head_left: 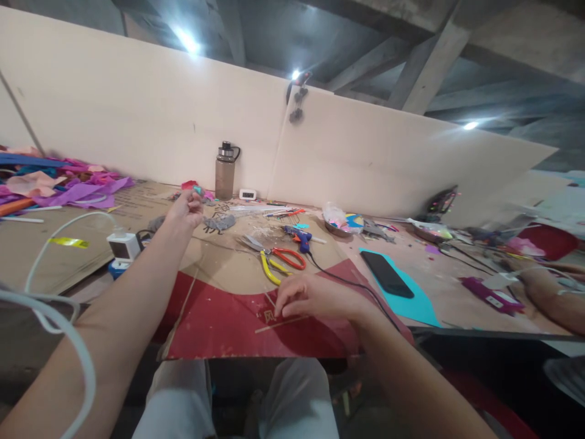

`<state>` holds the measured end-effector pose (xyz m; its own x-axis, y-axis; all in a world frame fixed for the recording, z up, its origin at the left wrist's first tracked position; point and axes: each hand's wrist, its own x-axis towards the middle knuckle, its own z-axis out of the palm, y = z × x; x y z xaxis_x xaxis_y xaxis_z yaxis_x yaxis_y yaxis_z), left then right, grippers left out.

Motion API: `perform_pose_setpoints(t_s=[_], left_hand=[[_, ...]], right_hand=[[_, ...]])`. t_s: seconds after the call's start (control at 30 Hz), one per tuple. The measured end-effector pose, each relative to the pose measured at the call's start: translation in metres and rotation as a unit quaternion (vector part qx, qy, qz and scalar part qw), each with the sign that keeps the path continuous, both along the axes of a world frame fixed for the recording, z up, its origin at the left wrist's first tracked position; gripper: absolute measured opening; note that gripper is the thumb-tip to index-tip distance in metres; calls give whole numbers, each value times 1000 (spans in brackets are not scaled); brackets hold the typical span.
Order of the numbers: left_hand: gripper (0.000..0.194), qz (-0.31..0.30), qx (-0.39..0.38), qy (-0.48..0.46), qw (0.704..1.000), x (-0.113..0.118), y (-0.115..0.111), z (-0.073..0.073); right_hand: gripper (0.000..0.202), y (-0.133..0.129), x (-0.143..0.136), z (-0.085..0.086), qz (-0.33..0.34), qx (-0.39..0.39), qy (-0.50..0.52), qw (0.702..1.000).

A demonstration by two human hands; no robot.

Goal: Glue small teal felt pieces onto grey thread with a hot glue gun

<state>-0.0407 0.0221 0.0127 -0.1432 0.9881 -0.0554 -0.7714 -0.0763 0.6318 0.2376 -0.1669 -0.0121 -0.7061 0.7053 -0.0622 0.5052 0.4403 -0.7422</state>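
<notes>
My left hand [186, 208] reaches far across the table, its fingers drawn together beside small red, teal and pink scraps [209, 195]. Whether a scrap is between those fingertips I cannot make out. Close to me, my right hand [304, 297] hovers over the red part of a cardboard sheet [214, 323], fingers curled and thumb near the fingertips. Anything in that pinch is too small to tell. Just beyond it lie yellow-handled pliers [267, 268] and orange-handled scissors [292, 258]. A blue glue gun [301, 239] rests behind them, its black cord running right.
A bottle [225, 174] and a small white clock [247, 194] stand by the partition. Colourful scraps [68, 180] pile up left, near a white charger [123, 247] with a looping cable. Rightward lie a phone [386, 274] on teal sheet, a bowl [338, 228] and another person's arm [548, 292].
</notes>
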Motion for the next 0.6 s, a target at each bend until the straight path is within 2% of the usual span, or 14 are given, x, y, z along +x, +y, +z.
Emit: perform_pose_setpoints(t_s=[0.1, 0.17, 0.2, 0.23, 0.27, 0.3, 0.33, 0.4, 0.47, 0.5, 0.53, 0.57, 0.6], left_hand=[[23, 6, 23, 33, 999, 9, -1, -1], [20, 4, 38, 60, 997, 16, -1, -4], [18, 0, 46, 76, 996, 20, -2, -7], [16, -6, 56, 94, 994, 24, -2, -9], [14, -13, 66, 111, 992, 28, -3, -12], [12, -21, 75, 123, 989, 31, -5, -15], [11, -28, 83, 132, 987, 34, -6, -18], [9, -44, 96, 145, 984, 39, -8, -22], [11, -58, 110, 169, 978, 42, -9, -26], [12, -64, 114, 183, 974, 44, -9, -27], [13, -68, 117, 198, 971, 45, -10, -28], [14, -71, 117, 213, 967, 46, -10, -29], [14, -74, 113, 225, 965, 46, -10, -29]], right_hand=[[17, -11, -3, 9, 40, 71, -25, 996], [20, -11, 0, 11, 38, 47, -22, 998], [23, -8, 4, 11, 12, 27, -14, 999], [27, -2, 9, 9, -43, 19, -2, 999], [31, 6, 16, 7, -126, 16, 10, 992], [35, 16, 24, 4, -227, 39, 23, 973], [37, 28, 33, 0, -324, 92, 34, 941], [31, 53, 48, -9, -450, 196, 25, 871], [26, 76, 60, -18, -560, 219, -48, 797], [28, 86, 63, -22, -594, 214, -75, 772], [31, 96, 64, -27, -606, 206, -90, 763], [33, 104, 64, -32, -604, 191, -99, 767], [33, 112, 61, -36, -584, 187, -94, 785]])
